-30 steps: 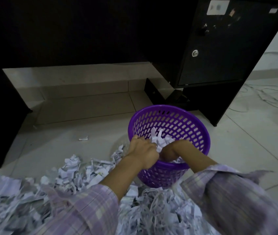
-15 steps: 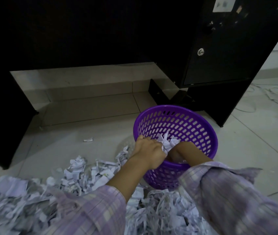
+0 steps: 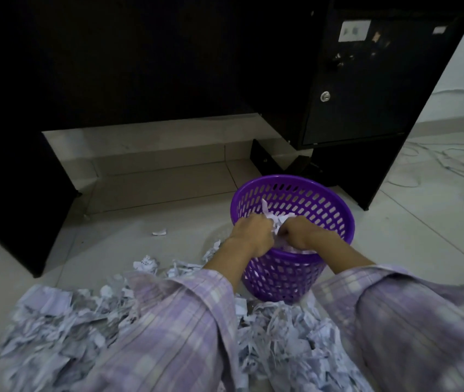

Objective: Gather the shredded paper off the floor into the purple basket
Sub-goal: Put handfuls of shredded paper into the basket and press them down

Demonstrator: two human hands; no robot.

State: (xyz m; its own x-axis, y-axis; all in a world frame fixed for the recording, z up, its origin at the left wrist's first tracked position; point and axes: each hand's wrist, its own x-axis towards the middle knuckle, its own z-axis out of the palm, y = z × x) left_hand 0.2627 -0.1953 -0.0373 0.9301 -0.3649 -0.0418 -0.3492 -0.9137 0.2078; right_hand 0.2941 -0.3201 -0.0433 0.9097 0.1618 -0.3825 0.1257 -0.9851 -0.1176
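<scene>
Head cam: both hands—left (image 3: 252, 233), right (image 3: 295, 232)—still clutch paper wad (image 3: 277, 222), now higher over basket (image 3: 335, 210).

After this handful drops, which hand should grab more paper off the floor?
Left, probably. The left hand sits on the basket side facing the bigger floor pile; the right hand would have to cross over.

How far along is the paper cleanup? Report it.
Done: some shreds already lie inside the purple basket. In hand: left hand and right hand grip a bunch of shredded paper over it. Left: the large pile and one stray scrap on the floor.
</scene>
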